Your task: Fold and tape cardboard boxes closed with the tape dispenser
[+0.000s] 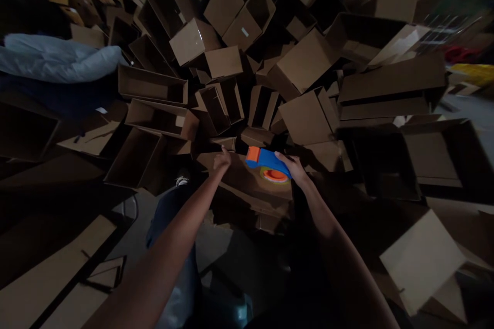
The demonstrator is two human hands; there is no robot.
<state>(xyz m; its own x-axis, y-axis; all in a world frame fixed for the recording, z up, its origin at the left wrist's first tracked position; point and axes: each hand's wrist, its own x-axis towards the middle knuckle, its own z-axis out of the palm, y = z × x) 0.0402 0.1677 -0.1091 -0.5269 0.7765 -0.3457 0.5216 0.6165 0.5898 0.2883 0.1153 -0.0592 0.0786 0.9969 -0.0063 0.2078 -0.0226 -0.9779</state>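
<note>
Blue tape gun (268, 161) is gripped by the right hand (296, 168), fingers (284, 159) wrapped tight round the handle, just above an open cardboard box (247, 185). Left hand (222, 161) sits nearby, partly curled, index up, nothing held.

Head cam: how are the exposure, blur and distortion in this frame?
Head view: heavy wide-angle distortion splays the cardboard boxes outward; the tape dispenser is bright and fairly sharp, the right forearm falls into deep shadow, and the upper-right corner smears with blur.
</note>
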